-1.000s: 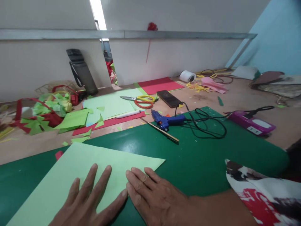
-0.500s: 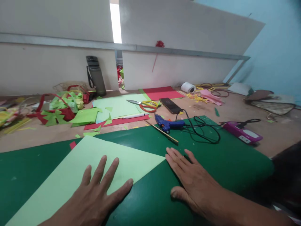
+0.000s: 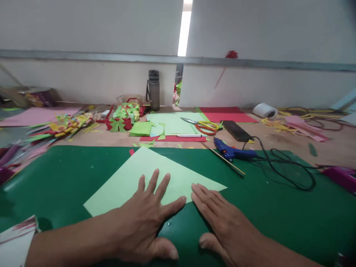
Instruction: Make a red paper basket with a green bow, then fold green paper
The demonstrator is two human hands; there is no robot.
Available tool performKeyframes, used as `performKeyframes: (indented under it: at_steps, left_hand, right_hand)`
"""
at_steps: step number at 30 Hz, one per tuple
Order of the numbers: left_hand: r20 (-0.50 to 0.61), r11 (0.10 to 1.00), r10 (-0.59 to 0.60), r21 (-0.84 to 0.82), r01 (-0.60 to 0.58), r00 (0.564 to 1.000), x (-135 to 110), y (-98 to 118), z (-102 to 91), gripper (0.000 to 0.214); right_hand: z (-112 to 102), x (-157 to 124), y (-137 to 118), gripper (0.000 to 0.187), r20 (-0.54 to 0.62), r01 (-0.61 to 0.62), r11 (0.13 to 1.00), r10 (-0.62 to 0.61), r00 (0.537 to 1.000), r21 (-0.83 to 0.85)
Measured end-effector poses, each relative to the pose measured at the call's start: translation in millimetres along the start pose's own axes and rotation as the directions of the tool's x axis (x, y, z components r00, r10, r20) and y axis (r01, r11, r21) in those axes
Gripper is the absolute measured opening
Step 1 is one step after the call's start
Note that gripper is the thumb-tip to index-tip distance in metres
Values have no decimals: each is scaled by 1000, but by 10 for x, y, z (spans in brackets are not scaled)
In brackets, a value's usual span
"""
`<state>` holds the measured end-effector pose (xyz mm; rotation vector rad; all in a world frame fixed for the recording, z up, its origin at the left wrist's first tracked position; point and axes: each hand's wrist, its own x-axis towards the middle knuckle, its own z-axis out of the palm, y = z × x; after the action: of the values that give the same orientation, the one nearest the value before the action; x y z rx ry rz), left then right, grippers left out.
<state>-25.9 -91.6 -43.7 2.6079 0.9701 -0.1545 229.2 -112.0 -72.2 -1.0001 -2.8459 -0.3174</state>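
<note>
A pale green sheet of paper (image 3: 125, 185), folded to a point at the right, lies on a dark green mat (image 3: 83, 163). My left hand (image 3: 150, 211) rests on the sheet with fingers spread, its index finger along the near edge. Beside it, my right hand (image 3: 219, 211) lies flat with fingers stretched out and its fingertips on the same edge, left of the pointed corner. Neither hand grips anything. My left forearm covers part of the paper's near side.
Behind the paper lie a blue glue gun (image 3: 232, 151) with a black cord, a thin wooden stick (image 3: 228, 160), scissors (image 3: 204, 125), a phone (image 3: 236, 130) and a white pen (image 3: 190, 135). Farther back are a red paper basket (image 3: 126, 124), a dark bottle (image 3: 154, 91) and red paper (image 3: 225, 114).
The view has swung left. My right hand has moved from the paper's right tip inward along the near edge, closer to my left hand, which stays spread on the sheet.
</note>
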Motion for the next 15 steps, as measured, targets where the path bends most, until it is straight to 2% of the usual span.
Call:
performKeyframes:
  at_steps: [4,8,11,13,14,15]
  left_hand:
    - [-60,999,-27,34,29,998,-282,-43,86,88]
    - [-196,982,-97,141,126,976,-588,8,188,86]
    - [-295,955,-132,218,201,946,-814,-42,400,85]
    - [-350,931,-141,272,245,926,-983,-162,607,94]
    - [-384,917,-130,304,258,914,-1070,-239,709,93]
    - [-420,901,-101,345,261,902,-1151,-315,797,83]
  right_hand:
    - [55,-14,42,67,-78,26,999,-28,997,-21]
    - [78,-34,43,77,-91,11,1000,-9,996,20]
    - [77,-55,37,83,-84,-4,998,10,996,66]
    - [74,-61,36,81,-80,-18,995,26,996,98]
    - [72,-62,37,79,-75,-28,994,36,997,106]
    - [71,-60,38,77,-72,-35,994,43,996,108]
